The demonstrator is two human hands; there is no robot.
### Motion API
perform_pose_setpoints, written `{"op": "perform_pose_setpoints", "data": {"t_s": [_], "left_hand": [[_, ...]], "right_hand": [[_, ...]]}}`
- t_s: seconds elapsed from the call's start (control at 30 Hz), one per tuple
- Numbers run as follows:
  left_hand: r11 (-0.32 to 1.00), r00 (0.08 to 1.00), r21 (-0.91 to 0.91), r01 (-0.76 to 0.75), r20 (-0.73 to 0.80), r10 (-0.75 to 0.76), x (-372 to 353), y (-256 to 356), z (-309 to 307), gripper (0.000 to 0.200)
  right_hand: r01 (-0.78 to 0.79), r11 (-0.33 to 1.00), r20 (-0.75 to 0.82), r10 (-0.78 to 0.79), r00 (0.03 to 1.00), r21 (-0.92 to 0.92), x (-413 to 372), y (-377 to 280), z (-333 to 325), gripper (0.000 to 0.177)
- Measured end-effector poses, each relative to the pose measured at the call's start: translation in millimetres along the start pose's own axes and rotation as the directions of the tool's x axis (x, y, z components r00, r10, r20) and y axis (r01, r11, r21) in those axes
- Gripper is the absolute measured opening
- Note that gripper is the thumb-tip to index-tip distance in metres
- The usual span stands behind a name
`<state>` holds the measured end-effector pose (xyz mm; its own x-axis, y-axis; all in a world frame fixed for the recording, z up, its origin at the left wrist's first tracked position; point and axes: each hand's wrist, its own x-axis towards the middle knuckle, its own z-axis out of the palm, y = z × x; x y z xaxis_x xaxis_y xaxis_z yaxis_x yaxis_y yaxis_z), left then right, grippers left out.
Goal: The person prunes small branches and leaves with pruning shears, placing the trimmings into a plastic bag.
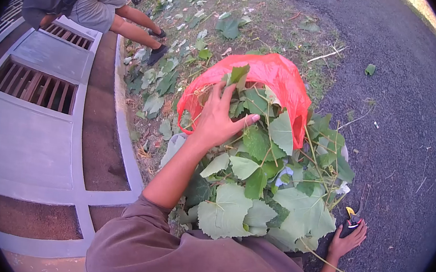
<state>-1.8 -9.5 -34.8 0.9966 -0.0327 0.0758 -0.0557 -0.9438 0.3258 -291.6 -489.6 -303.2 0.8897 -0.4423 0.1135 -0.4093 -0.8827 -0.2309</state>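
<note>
My left hand [217,117] reaches over the mouth of a red plastic bag [281,76]. Its fingers and thumb are spread, and the fingertips touch a green leaf [238,74] at the opening. Large lobed leaves and thin vine stems fill the bag's mouth and spill toward my body in a leafy heap [226,210]. Low on the right, just above the asphalt, my right hand [345,245] is wrapped around pruning shears [350,225] with black, red and yellow parts. The shears' tip points away from me, beside the heap.
A bending person [91,3] in grey shorts stands at the upper left, by a concrete kerb [121,111]. Cut leaves [163,81] lie scattered over the grass strip. Drain grates [34,84] are on the left, dark asphalt [398,169] on the right.
</note>
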Motion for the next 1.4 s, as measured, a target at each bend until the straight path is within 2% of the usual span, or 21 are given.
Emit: {"op": "perform_pose_setpoints", "data": {"t_s": [0.07,0.13,0.23,0.27,0.43,0.5,0.6,0.67,0.7,0.77,0.8,0.83,0.9,0.93,1.03,1.1,1.17,1.27,1.33,1.37,1.4], "left_hand": [[0.999,0.999,0.02,-0.042,0.008,0.042,-3.5,-0.9,9.0,0.098],[0.984,0.989,-0.154,-0.092,-0.133,0.072,-16.0,-17.2,22.1,0.118],[0.989,0.975,-0.126,0.077,-0.196,-0.101,-23.6,-30.2,31.1,0.134],[0.973,0.981,-0.172,0.154,-0.095,-0.171,-24.1,-38.5,31.3,0.153],[0.921,0.995,-0.376,0.104,0.038,-0.097,-24.6,-67.3,39.2,0.165],[0.901,0.996,-0.432,0.038,-0.055,-0.069,-20.5,-64.4,48.4,0.166],[0.874,0.993,-0.482,-0.066,-0.114,0.012,-9.4,-55.6,48.2,0.162],[0.86,0.985,-0.484,-0.162,-0.136,0.109,-2.8,-51.3,46.6,0.152],[0.848,0.985,-0.505,-0.16,-0.137,0.104,-1.7,-49.9,51.4,0.152],[0.914,0.957,-0.287,-0.286,-0.126,0.26,-0.5,-46.4,62.4,0.144],[0.887,0.943,-0.327,-0.326,-0.179,0.281,-1.9,-43.7,71.1,0.136],[0.877,0.943,-0.353,-0.326,-0.189,0.275,-1.8,-41.7,80.7,0.136],[0.886,0.958,-0.383,-0.26,0.01,0.285,-0.9,-42.3,95.3,0.131],[0.873,0.961,-0.405,-0.271,-0.069,0.266,-1.5,-42.8,101.3,0.111],[0.753,0.963,-0.608,-0.252,-0.079,0.258,11.3,-68.5,109.3,0.084],[0.7,0.953,-0.647,-0.304,-0.209,0.22,19.2,-86.8,120.2,0.063],[0.583,0.999,-0.812,-0.033,-0.044,-0.005,18.9,-98.9,96.8,0.054],[0.445,0.973,-0.883,-0.15,-0.212,-0.094,39.1,-122.4,103.7,0.041],[0.323,0.967,-0.928,-0.185,-0.231,-0.11,50.3,-137.0,116.2,0.039],[0.195,0.96,-0.957,-0.214,-0.243,-0.138,53.8,-140.8,114.7,0.036],[0.26,0.96,-0.937,-0.232,-0.264,-0.096,49.9,-140.6,102.5,0.035]], "right_hand": [[0.003,1.0,-0.005,-0.004,1.0,-0.005,9.4,-6.8,6.5,0.089],[0.007,1.0,0.003,-0.007,1.0,0.003,4.4,-4.8,3.9,0.089],[0.009,1.0,0.009,-0.009,1.0,0.018,5.8,-5.5,5.7,0.09],[0.039,0.999,0.01,-0.039,0.999,-0.003,4.4,-0.1,7.4,0.09],[0.13,0.991,0.072,-0.131,0.989,0.011,18.8,13.4,-4.7,0.093],[0.041,0.997,0.272,-0.057,0.961,0.064,25.9,13.0,-24.1,0.089],[-0.062,0.957,0.244,-0.01,0.97,0.283,28.2,32.0,-25.9,0.081],[-0.27,0.787,0.3,0.114,0.947,0.555,29.3,65.8,-13.6,0.072],[-0.264,0.801,0.29,0.118,0.95,0.538,33.5,69.4,-27.8,0.072],[-0.675,0.339,0.616,0.277,0.737,0.655,45.7,75.4,-53.1,0.067],[-0.735,0.158,0.676,0.305,0.671,0.659,48.6,60.6,-77.1,0.065],[-0.726,0.18,0.658,0.32,0.682,0.664,51.2,34.9,-105.5,0.065],[-0.613,-0.069,0.615,0.152,0.774,0.787,55.2,-21.7,-153.1,0.066],[-0.581,-0.1,0.59,0.128,0.798,0.808,58.8,-40.5,-169.9,0.073],[-0.522,-0.003,0.52,-0.077,0.851,0.853,68.8,-106.6,-219.0,0.082],[-0.488,0.081,0.495,-0.143,0.857,0.869,74.1,-146.6,-244.8,0.085],[-0.455,0.157,0.48,-0.21,0.852,0.877,79.6,-183.4,-262.4,0.089],[-0.442,0.294,0.527,-0.37,0.765,0.847,87.8,-240.7,-285.4,0.091],[-0.378,0.536,0.62,-0.395,0.678,0.755,94.8,-282.8,-301.4,0.107],[-0.359,0.56,0.627,-0.413,0.66,0.747,100.6,-293.6,-305.2,0.104],[-0.391,0.528,0.644,-0.478,0.597,0.754,108.0,-309.4,-310.9,0.092]]}}
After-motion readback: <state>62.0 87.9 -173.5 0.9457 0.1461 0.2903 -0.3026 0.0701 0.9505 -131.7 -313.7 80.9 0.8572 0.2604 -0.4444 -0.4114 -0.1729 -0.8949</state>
